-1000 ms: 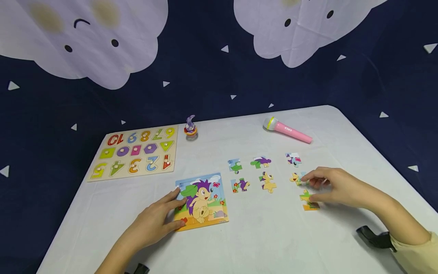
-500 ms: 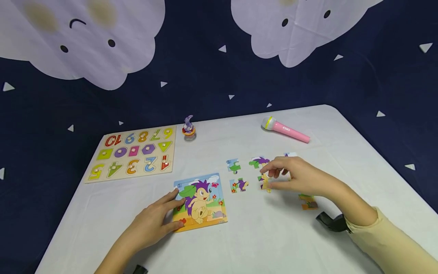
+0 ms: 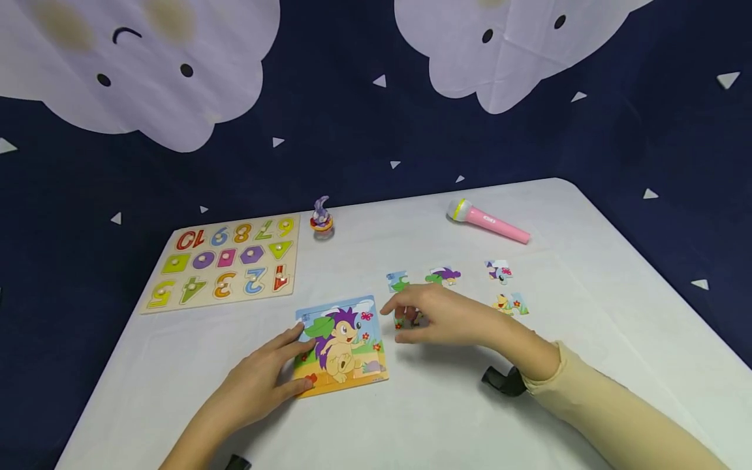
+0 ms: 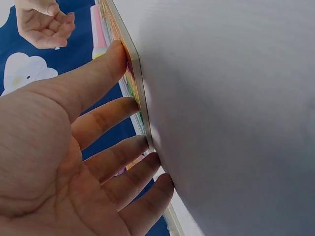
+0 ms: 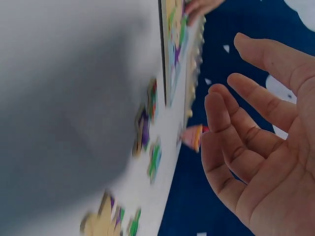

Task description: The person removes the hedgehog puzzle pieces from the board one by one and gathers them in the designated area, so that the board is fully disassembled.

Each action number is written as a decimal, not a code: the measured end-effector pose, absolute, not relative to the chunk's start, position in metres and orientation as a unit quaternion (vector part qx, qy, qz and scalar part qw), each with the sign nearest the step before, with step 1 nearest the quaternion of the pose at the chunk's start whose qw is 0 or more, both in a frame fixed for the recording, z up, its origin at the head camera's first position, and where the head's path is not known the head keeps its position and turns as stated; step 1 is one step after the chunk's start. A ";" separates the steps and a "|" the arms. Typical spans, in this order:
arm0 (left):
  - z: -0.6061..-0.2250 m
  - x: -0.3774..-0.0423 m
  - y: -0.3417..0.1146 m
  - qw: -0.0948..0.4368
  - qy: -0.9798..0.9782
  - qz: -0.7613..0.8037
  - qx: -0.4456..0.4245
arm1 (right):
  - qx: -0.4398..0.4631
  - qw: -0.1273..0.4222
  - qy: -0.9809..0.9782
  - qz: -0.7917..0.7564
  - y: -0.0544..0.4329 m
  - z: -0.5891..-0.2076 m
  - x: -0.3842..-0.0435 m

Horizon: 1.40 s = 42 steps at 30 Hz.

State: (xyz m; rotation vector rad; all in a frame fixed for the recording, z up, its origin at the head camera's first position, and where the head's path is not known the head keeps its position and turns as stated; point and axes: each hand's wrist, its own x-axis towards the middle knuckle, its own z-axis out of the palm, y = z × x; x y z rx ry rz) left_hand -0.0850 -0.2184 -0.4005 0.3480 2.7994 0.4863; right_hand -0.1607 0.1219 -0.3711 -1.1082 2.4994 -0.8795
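Observation:
My left hand [image 3: 261, 375] rests on the left side of a square hedgehog jigsaw board [image 3: 346, 343]. In the left wrist view, its thumb and outstretched fingers touch the board's edge [image 4: 141, 83]. My right hand [image 3: 443, 316] hovers just right of the board, over loose jigsaw pieces. Nothing shows between its loosely bent fingers in the right wrist view. A purple-and-green piece [image 3: 443, 275], a blue sky piece [image 3: 396, 280], a butterfly piece [image 3: 499, 271] and a flower piece [image 3: 512, 303] lie on the table. The right hand and forearm cover other pieces.
A wooden number-and-shape peg board [image 3: 220, 261] lies at the back left. Near the far edge stand a small purple figurine [image 3: 321, 219] and, further right, a pink toy microphone [image 3: 490, 222]. Behind the white table [image 3: 617, 294] hangs a dark blue cloth with clouds.
My right hand has swept left from the rightmost pieces, past the middle ones, to beside the hedgehog board. The left hand has stayed on the board.

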 end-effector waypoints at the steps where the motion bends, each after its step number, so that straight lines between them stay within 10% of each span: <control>1: -0.400 -0.085 -0.218 0.138 0.968 0.168 0.121 | -0.384 0.140 0.862 -0.301 0.117 -0.372 -0.160; 42: -0.400 -0.086 -0.221 0.126 0.970 0.158 0.138 | -0.381 0.183 0.878 -0.226 0.033 -0.394 -0.136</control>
